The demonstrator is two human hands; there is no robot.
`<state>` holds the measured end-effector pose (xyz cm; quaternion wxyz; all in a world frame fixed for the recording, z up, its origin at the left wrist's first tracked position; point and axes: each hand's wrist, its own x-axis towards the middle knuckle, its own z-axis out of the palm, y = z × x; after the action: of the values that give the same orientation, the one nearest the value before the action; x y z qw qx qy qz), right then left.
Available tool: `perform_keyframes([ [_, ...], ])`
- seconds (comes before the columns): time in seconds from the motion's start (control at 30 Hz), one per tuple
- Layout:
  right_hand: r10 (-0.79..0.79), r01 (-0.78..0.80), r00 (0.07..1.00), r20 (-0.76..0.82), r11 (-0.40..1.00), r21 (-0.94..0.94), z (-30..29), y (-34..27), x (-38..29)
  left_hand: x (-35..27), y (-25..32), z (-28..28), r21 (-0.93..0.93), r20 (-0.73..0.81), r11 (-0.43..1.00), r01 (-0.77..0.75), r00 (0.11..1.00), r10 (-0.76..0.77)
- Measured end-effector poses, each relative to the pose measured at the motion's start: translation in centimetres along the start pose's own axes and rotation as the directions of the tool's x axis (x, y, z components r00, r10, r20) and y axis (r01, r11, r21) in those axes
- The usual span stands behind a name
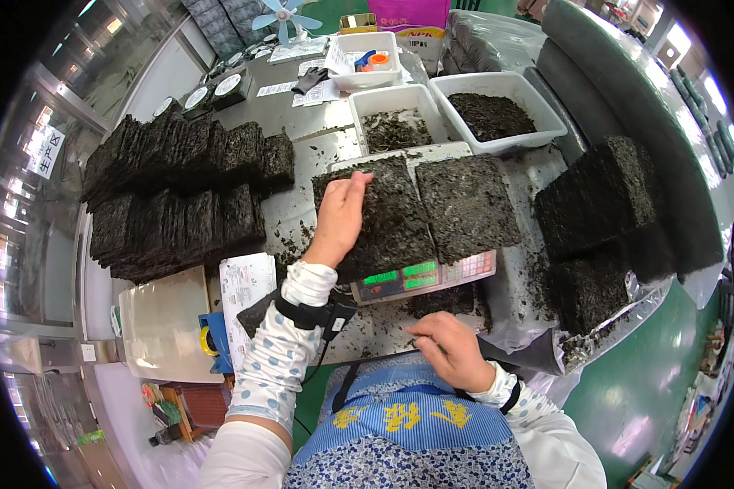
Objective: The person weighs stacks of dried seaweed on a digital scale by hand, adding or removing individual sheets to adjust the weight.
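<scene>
My left hand (341, 211) rests on the left edge of a dark dried seaweed sheet or stack (382, 226), its fingertips turned away from view. I cannot tell whether it grips the edge. A second squarish piece of dried seaweed (467, 208) lies to the right, and both cover most of a digital scale (486, 263). The scale's green displays and keys show below them. Nearer to me, my right hand (451, 348) hovers by the front edge of the table, fingers loosely bent and thumb apart, with nothing seen in it. Dark seaweed (443, 301) lies just beyond it.
Tall seaweed stacks (177, 226) stand at left, more stacks (593, 195) at right. Two white bins (358, 101) (495, 147) behind the scale contain seaweed scraps. A blue tape dispenser (220, 345) sits near the front left edge. A small fan (283, 18) stands at the back.
</scene>
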<state>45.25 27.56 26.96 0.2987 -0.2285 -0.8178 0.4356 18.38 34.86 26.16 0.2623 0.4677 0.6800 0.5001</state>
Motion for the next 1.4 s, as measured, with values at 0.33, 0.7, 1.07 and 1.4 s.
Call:
perform_keyframes([
  [0.33,0.152,-0.177,0.823,-0.547,0.984,0.006,-10.5,9.2,-0.3,-1.1,4.8,-1.8,-0.398,0.138,0.916,0.057,0.99,-0.002],
  [0.7,0.477,-0.587,0.748,-0.462,0.8,-0.124,-15.0,22.4,8.4,2.3,2.8,-1.4,-0.128,0.03,0.99,0.066,0.998,-0.063],
  [1.07,0.616,-0.392,0.733,-0.29,0.731,0.559,-17.0,19.3,4.9,-2.2,-4.0,-6.4,-0.31,0.135,0.876,0.369,0.929,-0.343],
  [1.4,0.313,-0.395,0.884,-0.348,0.897,-0.196,0.0,13.7,14.3,-2.6,-3.7,-2.5,-0.449,0.15,0.782,0.432,0.899,-0.411],
])
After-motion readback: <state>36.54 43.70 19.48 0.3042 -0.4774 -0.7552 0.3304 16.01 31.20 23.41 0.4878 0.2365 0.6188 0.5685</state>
